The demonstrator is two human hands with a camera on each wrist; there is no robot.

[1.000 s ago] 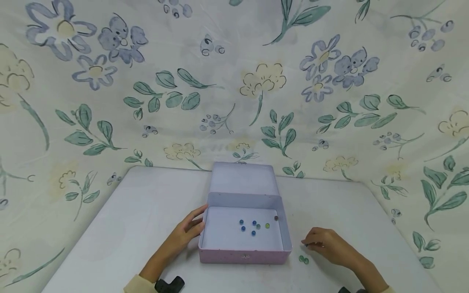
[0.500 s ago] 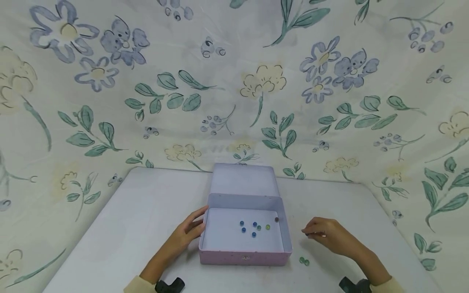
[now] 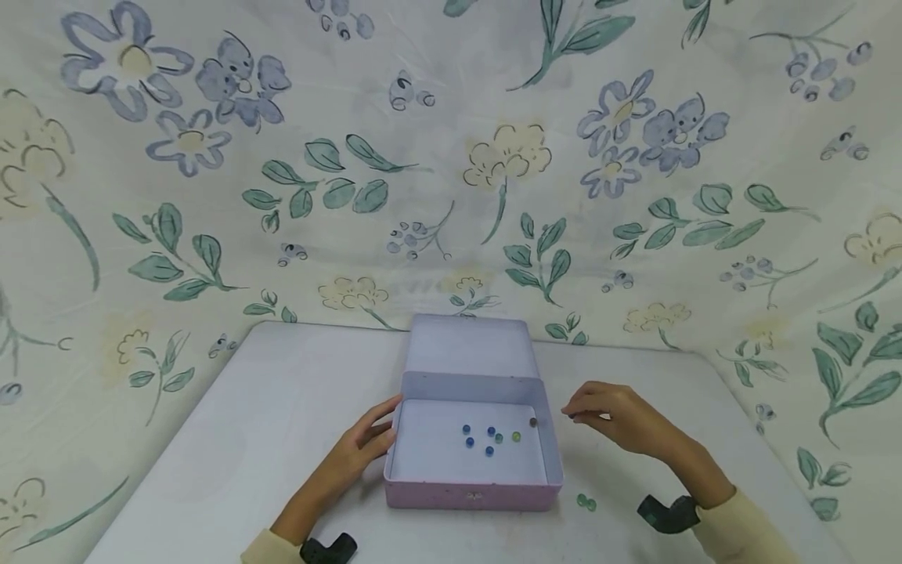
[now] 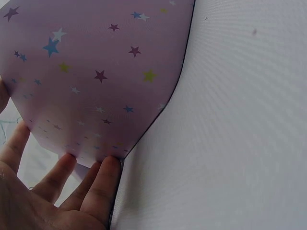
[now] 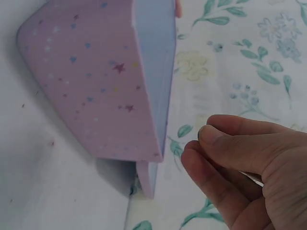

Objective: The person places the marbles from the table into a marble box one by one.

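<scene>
— Where do we stand? Our left hand [image 3: 355, 448] rests straight-fingered against the left wall of the pink tin box [image 3: 472, 493], which sits open in the middle of the white table [image 3: 232, 439], its lid [image 3: 468, 345] tipped back toward the flowered cloth [image 3: 451, 157].

— And our right hand [image 3: 611, 415] hangs beside the box's right rim, thumb and forefinger [image 5: 225, 139] pinched together. We take it a marble is in there, but the wrist view shows only the closed fingertips, so we cannot tell for sure.

— Several marbles [image 3: 490, 439] already lie on the box floor, blue ones clustered, a yellow-green one beside them, a dark one near the right wall. Two green marbles [image 3: 585, 502] lie on the table, just off the box's near right corner.

— What could go wrong for us?

— If we let go before the hand is over the opening, the marble strikes the rim or table and rolls off. Dropped from too high, it may bounce out. And our sleeve [image 3: 740, 525] passes close to the two loose ones; a careless sweep sends them over the edge.
</scene>
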